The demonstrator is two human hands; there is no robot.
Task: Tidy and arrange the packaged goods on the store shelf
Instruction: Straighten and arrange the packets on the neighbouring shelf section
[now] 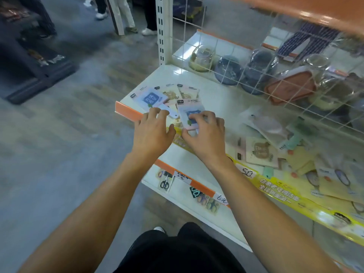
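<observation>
- A pink-edged packet with a blue label (192, 113) lies flat on the white shelf (220, 99), just behind its orange front strip (128, 113).
- The right hand (204, 134) grips this packet, fingers curled over its top and thumb pinching the near edge.
- The left hand (152, 131) is just left of the packet, fingers loosely spread and slightly bent, tips touching the white handle of a paddle-shaped packet (155, 99); it holds nothing.
- Behind the pink-edged packet, more flat packets (183, 91) fan out overlapping.
- To its right lies a loose heap of carded goods (275, 142).
- Further back, beyond a white wire grid (232, 62), stand wrapped jars and bowls (228, 69).
- Below the packet's shelf, small scissors (165, 183) hang by a handwritten price tag (182, 177).
</observation>
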